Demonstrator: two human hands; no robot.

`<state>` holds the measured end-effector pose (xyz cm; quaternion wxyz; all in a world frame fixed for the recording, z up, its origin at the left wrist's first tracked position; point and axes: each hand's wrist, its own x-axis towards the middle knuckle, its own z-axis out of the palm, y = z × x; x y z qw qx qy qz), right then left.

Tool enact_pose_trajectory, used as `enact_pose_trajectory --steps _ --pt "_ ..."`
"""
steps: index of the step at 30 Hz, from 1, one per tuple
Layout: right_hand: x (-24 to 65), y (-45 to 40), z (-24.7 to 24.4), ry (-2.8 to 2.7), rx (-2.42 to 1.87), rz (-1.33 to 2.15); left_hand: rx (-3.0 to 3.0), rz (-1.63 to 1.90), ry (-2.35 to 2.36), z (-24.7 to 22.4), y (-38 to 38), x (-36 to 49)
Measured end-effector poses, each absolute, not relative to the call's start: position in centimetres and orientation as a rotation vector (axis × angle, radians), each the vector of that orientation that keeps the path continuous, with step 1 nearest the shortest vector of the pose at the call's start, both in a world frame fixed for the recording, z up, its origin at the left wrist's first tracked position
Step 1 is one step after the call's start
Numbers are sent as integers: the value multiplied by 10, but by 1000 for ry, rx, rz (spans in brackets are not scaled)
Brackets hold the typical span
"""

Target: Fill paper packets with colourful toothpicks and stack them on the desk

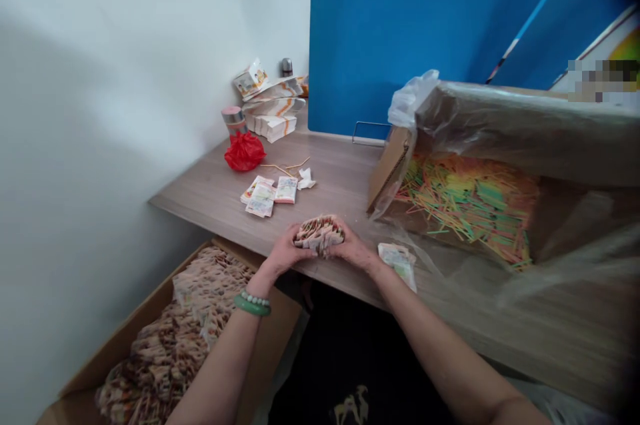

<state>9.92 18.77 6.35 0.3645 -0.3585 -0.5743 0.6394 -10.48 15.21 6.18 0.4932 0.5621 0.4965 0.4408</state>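
Observation:
Both my hands grip one bunch of small printed packets (pixel 320 233) at the table's front edge. My left hand (pixel 287 250) is wrapped round its left side, and my right hand (pixel 353 248) presses its right side. The packets' edges fan upward between my fingers; their contents are hidden. Beyond the bunch lie small stacks of printed packets (pixel 262 198), with another stack (pixel 286 189) beside them. Near my right wrist rests one more packet stack (pixel 399 261). A large open carton (pixel 273 338) below my left arm holds a heap of similar packets (pixel 165 338).
On the right, a plastic-lined cardboard box (pixel 393 161) holds many coloured thin sticks (pixel 480 201). At the back left are a red plastic bag (pixel 245 151), a pink-topped roll (pixel 233 119) and folded white cartons (pixel 273 125). A crumpled tissue (pixel 307 179) lies mid-table. A blue panel (pixel 400 31) stands behind.

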Motion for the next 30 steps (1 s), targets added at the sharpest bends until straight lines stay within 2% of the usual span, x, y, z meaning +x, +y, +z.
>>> enact_pose_trajectory --steps 4,8,15,18,22,30 --pt "107 189 65 -1518 -825 1775 1263 1087 1129 53 148 -112" --pt "106 190 69 -1527 -814 1821 1136 1276 1139 41 129 -94" --pt "74 173 48 -1357 -942 1443 1322 1479 1467 41 121 -63" --pt "69 166 39 -1447 -1020 1327 1299 1456 1367 41 128 -71" --pt "86 170 37 -1587 -975 1489 1110 1375 1084 38 132 -85" --pt "104 188 68 -1663 -807 1860 1102 1312 1068 52 125 -86"
